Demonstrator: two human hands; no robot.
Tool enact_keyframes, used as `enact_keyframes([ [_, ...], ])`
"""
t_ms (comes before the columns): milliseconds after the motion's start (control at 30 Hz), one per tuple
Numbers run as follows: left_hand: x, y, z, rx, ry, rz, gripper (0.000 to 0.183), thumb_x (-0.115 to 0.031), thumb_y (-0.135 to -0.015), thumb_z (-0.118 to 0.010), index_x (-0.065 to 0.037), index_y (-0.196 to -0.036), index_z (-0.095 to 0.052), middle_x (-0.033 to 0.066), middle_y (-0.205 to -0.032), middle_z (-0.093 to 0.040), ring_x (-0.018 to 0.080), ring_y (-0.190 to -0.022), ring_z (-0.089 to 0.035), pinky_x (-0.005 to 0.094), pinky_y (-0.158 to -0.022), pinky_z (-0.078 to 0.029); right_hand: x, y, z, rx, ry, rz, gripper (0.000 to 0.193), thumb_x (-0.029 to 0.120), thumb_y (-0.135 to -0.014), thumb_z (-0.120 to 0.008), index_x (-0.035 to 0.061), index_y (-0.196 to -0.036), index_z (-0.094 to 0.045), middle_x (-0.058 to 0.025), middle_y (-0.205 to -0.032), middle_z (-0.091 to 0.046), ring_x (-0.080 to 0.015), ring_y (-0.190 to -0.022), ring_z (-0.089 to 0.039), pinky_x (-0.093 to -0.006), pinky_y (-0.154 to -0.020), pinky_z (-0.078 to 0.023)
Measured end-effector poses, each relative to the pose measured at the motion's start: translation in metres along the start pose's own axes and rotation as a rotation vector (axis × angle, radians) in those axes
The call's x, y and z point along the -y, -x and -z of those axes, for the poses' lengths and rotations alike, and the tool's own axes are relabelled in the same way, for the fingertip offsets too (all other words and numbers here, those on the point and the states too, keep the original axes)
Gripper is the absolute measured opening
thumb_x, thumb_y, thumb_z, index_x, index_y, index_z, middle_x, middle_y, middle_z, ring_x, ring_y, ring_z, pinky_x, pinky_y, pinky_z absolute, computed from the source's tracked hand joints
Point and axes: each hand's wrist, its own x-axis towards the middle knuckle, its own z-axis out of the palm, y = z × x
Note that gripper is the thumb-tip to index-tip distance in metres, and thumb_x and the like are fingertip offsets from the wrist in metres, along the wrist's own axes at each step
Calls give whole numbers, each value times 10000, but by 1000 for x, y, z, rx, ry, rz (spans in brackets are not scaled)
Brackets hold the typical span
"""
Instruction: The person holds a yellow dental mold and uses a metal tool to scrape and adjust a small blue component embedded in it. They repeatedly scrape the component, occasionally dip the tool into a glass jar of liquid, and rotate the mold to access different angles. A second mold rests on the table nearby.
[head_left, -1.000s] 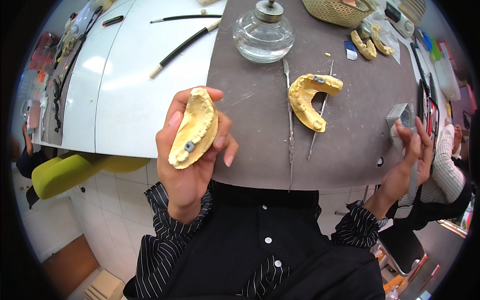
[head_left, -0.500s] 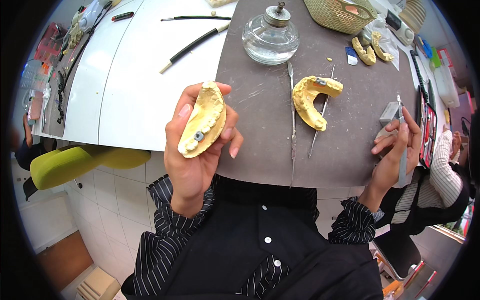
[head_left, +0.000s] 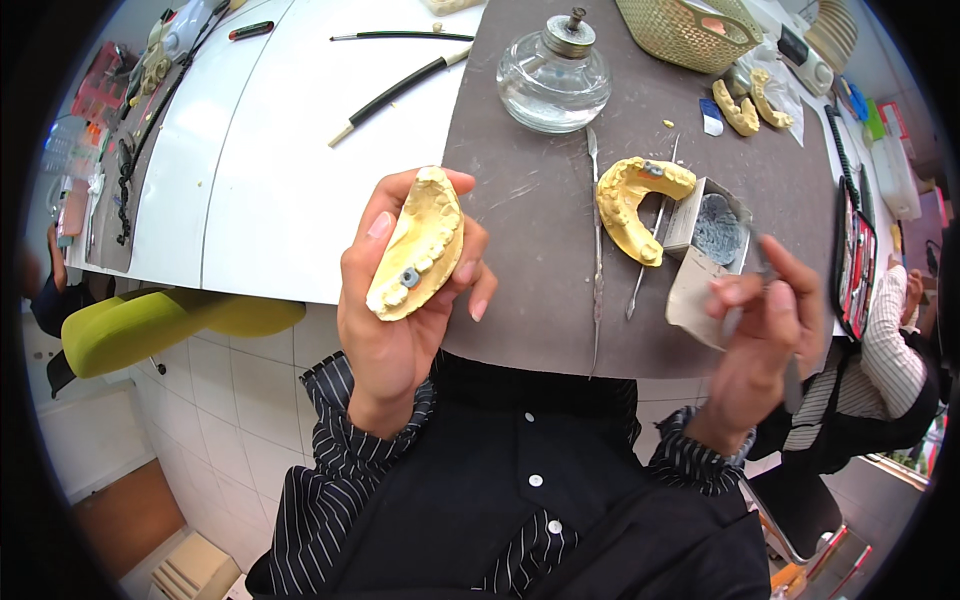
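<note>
My left hand (head_left: 385,300) grips a yellow plaster dental cast (head_left: 428,240) upright, its fingers around the back and sides. One tooth on that cast is dark grey. My right hand (head_left: 758,345) is closed around a slim metal dental instrument (head_left: 793,385), smeared by motion, with its tip hard to make out. Right beside those fingers stands an open small carton (head_left: 682,225) holding a blue-grey wax-like mass (head_left: 717,230). A second, horseshoe-shaped yellow cast (head_left: 625,205) with grey teeth lies left of the carton.
Two metal carving tools lie near the second cast: a long one (head_left: 597,250) and another (head_left: 640,275) partly beneath it. Farther back are a glass spirit burner (head_left: 553,85), a woven basket (head_left: 690,35) and smaller casts (head_left: 740,112). Brushes (head_left: 400,97) lie at left.
The carton has moved left to beside the second cast and now shows open. My right hand has shifted left with the instrument. The left hand still holds its cast, nearly unmoved.
</note>
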Motion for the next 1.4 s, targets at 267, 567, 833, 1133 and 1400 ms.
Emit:
enact_keyframes([
  [267, 0, -3, 6, 89, 33, 38, 435, -335, -864, -256, 23, -1068, -396, 61, -639, -408, 102, -577, -406, 238, -453, -402, 39, -29, 50, 412, 617, -147, 206, 55, -732, -542, -26, -906, -618, -76, -657, -606, -99, -598, -540, -220, -564, -394],
  [567, 1, -3, 5, 76, 38, 18, 431, -330, -867, -255, 25, -1070, -393, 58, -644, -408, 99, -583, -412, 240, -452, -409, 74, -76, 48, 1029, 967, 223, 221, -11, -618, -608, 18, -836, -635, -101, -631, -562, -209, -568, -542, -290, -511, -409],
  [833, -3, 2, 6, 59, 77, 62, 396, -303, -873, -273, 18, -1072, -392, 144, -1006, -476, 134, -644, -433, 262, -471, -412, 87, -58, 39, 709, 873, 180, 251, -10, -637, -563, -29, -883, -611, -104, -673, -567, -182, -590, -539, -265, -544, -395],
  [1133, -4, 8, -14, 82, -15, 183, 428, -342, -846, -315, 37, -1019, -414, 101, -726, -471, 134, -552, -430, 269, -417, -379, 19, 25, -25, 640, -150, 60, 223, 0, -768, -473, 32, -980, -534, -118, -736, -651, -312, -1052, -522, -506, -980, -262],
  [1400, -3, 6, -16, 23, -51, 239, 483, -398, -838, -310, 28, -1041, -414, 106, -605, -468, 136, -514, -451, 248, -454, -388, 8, 34, -49, 606, -194, 5, 216, -3, -802, -407, 45, -988, -505, -135, -729, -648, -321, -1074, -506, -553, -999, -175],
])
